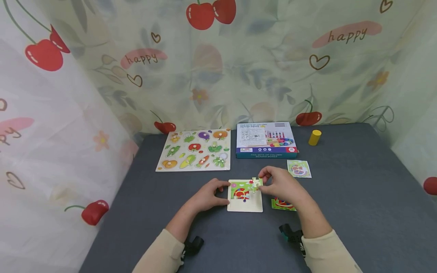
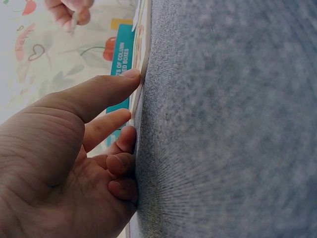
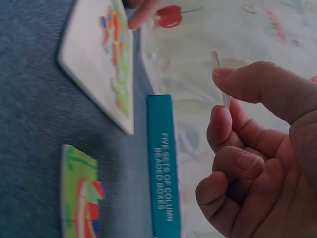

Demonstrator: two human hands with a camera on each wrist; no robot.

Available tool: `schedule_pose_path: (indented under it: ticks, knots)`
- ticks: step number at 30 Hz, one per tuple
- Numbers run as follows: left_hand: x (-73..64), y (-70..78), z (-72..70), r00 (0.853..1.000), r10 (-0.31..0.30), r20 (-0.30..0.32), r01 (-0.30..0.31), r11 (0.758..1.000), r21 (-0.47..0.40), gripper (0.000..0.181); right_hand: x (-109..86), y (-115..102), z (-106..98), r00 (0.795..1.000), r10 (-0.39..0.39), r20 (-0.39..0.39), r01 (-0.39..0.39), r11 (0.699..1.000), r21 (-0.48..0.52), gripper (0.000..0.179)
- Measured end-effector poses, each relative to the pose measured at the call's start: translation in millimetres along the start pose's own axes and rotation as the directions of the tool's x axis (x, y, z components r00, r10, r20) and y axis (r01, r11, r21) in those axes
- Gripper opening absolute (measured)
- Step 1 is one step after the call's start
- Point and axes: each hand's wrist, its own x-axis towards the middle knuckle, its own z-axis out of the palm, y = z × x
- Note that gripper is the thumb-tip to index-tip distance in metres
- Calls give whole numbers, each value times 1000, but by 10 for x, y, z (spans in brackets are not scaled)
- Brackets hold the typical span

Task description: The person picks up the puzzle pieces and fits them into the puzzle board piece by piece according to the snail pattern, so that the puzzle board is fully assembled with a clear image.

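A small jigsaw board (image 1: 245, 206) lies on the dark table, its upper part filled with a green picture that has a red figure. My left hand (image 1: 208, 195) rests at the board's left edge, thumb and index finger extended against the rim; in the left wrist view its other fingers (image 2: 121, 163) are curled by the table. Between thumb and index finger, my right hand (image 1: 281, 184) pinches a jigsaw piece (image 3: 216, 59) above the board's upper right corner. The piece appears edge-on in the right wrist view. Partly behind the right hand lies a green-and-red joined puzzle section (image 1: 282, 204).
Behind the board are a vegetable puzzle board (image 1: 186, 153) and a teal-edged box (image 1: 266, 155). A small picture card (image 1: 299, 169) lies to the right, with a yellow cylinder (image 1: 315, 137) standing farther back. A patterned curtain (image 1: 232, 87) borders the table's rear.
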Motion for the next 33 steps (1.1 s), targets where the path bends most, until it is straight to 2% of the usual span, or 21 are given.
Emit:
schedule_pose_path:
  ticks: [16, 25, 33]
  knots:
    - [6, 17, -9, 1000, 2, -4, -2, 1000, 3, 60, 96, 132, 257, 993, 19, 120, -20, 1000, 5, 27]
    - [-3, 23, -9, 1000, 0, 2, 0, 1000, -8, 59, 132, 228, 353, 994, 53, 100, -47, 997, -64, 29]
    - [-4, 22, -11, 1000, -2, -1, 2, 1000, -16, 60, 152, 242, 358, 994, 53, 96, -45, 995, -84, 31]
